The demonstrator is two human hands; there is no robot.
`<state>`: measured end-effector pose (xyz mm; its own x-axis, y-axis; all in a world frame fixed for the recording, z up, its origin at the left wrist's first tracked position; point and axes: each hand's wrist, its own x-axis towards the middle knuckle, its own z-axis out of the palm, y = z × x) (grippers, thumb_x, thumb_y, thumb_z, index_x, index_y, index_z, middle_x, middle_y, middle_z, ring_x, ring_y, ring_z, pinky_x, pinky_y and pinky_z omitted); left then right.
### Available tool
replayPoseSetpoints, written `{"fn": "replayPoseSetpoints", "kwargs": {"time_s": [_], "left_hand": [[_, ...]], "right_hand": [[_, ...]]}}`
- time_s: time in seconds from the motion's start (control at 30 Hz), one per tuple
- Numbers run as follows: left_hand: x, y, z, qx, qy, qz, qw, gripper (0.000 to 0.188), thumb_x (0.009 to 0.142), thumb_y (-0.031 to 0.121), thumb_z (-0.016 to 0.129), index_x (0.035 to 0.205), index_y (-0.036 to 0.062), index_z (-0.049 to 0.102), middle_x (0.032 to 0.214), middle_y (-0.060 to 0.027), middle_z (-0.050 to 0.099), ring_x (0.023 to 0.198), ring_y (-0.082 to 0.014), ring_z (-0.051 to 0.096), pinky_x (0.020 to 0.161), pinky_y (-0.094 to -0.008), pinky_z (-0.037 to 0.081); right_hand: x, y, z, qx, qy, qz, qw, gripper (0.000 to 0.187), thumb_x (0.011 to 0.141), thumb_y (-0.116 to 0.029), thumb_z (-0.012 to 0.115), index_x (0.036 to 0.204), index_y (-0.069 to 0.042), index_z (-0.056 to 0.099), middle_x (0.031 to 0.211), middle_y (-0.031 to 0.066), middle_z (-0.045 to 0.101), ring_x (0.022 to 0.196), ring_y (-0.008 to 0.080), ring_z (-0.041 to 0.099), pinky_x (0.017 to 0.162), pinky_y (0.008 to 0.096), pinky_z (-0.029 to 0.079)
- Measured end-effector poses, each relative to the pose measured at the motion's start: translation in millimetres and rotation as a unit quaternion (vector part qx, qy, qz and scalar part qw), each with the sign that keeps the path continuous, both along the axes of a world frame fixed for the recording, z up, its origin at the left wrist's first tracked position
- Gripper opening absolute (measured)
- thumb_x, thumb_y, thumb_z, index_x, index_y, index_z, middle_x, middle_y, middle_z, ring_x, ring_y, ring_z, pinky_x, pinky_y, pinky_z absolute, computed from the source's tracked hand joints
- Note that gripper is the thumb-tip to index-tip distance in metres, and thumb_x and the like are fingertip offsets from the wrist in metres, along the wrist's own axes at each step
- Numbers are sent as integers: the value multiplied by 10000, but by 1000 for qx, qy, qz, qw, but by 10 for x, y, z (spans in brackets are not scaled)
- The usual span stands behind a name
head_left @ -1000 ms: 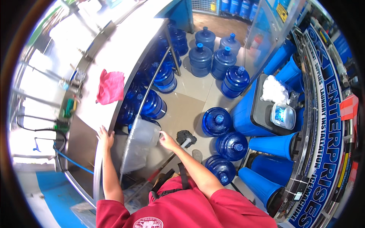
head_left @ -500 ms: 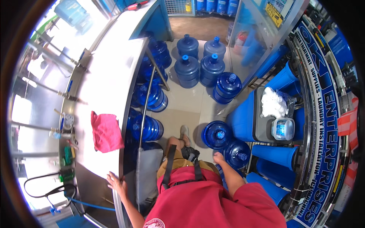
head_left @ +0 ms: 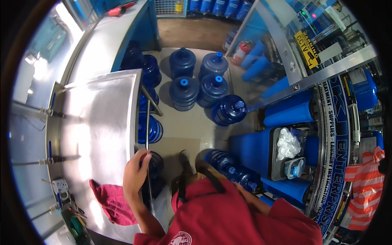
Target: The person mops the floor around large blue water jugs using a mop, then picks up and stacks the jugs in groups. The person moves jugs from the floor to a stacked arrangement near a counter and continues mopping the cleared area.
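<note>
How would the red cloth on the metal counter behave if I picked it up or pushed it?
The red cloth would probably be floppy, as it lies in soft wrinkles with a crooked outline. It's likely light, since it looks like thin fabric. Pushed, it might slide and bunch up, because the metal counter looks smooth and shiny.

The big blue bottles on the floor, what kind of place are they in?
Probably a water-refilling shop: it has many big blue bottles on the floor and blue-handled valves along a metal counter.
</note>
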<state>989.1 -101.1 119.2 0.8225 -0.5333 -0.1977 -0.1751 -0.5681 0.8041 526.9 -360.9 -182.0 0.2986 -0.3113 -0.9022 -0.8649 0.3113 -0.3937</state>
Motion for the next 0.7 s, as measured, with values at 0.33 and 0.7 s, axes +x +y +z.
{"fn": "replayPoseSetpoints", "kwargs": {"time_s": [0.33,0.7], "left_hand": [[1375,-2252,-1834,120,51,-231,964,498,910,376,618,1271,39,555,1286,-218,575,1201,-388,543,1001,-442,443],[2681,-3880,-3665,278,63,-89,954,737,787,281,728,1390,51,371,1352,-238,454,1189,-443,527,943,-480,501]], "right_hand": [[1359,-1139,-551,-223,-53,200,953,396,853,-215,617,1224,-77,613,1114,216,671,1024,349,662,926,418,507],[5257,-4020,-1083,-347,-46,224,909,466,847,-262,678,1254,-100,521,1204,211,577,1106,364,585,913,447,490]]}}
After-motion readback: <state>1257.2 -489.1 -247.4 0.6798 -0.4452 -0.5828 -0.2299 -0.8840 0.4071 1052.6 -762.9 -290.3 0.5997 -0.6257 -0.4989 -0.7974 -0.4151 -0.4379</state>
